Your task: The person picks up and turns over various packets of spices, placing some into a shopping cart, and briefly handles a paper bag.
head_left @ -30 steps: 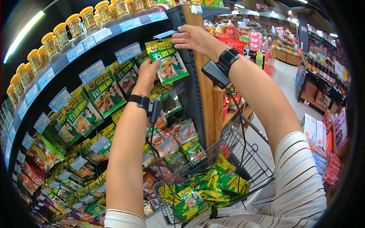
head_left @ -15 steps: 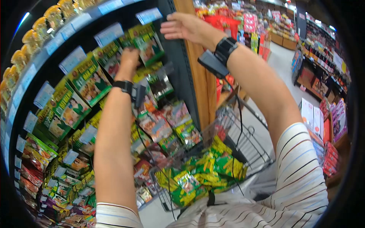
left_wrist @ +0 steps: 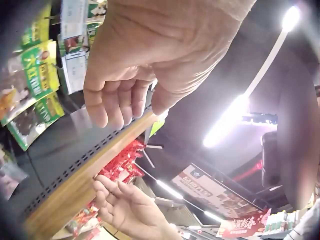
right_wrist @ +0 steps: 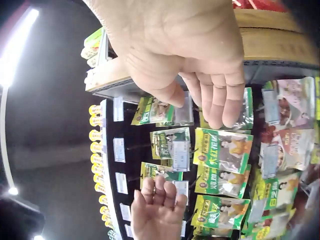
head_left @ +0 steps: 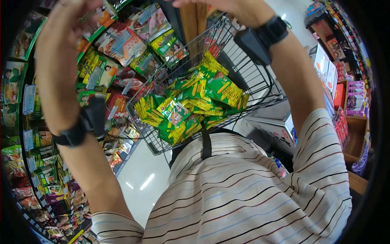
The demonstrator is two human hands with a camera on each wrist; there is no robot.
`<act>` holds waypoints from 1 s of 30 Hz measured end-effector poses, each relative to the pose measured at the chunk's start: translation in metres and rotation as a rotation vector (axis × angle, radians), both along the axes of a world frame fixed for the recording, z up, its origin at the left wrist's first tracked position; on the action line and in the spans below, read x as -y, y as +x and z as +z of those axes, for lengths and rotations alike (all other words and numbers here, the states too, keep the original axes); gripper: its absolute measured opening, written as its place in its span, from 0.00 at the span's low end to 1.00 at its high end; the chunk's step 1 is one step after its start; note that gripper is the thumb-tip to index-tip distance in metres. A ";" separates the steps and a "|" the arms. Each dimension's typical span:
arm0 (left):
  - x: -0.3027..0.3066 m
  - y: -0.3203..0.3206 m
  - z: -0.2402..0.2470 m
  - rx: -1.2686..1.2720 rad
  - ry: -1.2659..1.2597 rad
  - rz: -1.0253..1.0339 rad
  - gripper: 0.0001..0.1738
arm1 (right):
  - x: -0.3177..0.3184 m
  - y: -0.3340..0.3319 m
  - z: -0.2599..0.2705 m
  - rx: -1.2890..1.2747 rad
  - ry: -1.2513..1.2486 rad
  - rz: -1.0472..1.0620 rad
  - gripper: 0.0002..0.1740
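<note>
In the head view my left hand is raised at the top left, blurred, in front of the hanging packets; my right hand is partly cut off by the top edge. The left wrist view shows the left hand with fingers loosely bent and nothing in them. Empty too is the right hand in the right wrist view, its fingers hanging in front of green and yellow packets. Below the hands, a wire cart holds many green and yellow packets.
Racks of hanging packets fill the left side. A wooden post stands beyond the cart. White boxes and a wooden shelf stand at the right. Capped jars line an upper shelf.
The head view has tilted down towards the cart and torso. My left hand, earlier gripping a green packet at the rack, is now away from it and empty. The right hand remains raised.
</note>
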State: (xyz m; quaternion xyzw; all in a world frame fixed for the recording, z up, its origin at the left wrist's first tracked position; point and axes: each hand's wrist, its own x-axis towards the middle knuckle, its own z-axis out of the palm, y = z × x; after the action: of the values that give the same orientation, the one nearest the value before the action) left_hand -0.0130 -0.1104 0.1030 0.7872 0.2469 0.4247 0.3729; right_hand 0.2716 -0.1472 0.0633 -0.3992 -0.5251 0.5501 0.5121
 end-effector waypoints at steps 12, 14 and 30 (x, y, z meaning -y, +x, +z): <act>0.142 -0.078 -0.226 -0.124 -0.931 0.252 0.20 | 0.048 0.019 -0.228 -0.150 -0.418 -0.015 0.17; 0.161 -0.090 -0.240 -0.140 -1.014 0.308 0.20 | 0.055 0.011 -0.254 -0.151 -0.493 -0.013 0.16; 0.196 -0.125 -0.232 -0.218 -1.182 0.408 0.21 | 0.050 -0.088 -0.415 0.028 -0.957 0.090 0.19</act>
State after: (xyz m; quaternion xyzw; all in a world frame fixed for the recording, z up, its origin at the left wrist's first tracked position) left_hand -0.1382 -0.3064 -0.1285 0.4243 0.6212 0.1968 0.6288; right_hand 0.1841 -0.1976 -0.3519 -0.5743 -0.2367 0.7463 0.2392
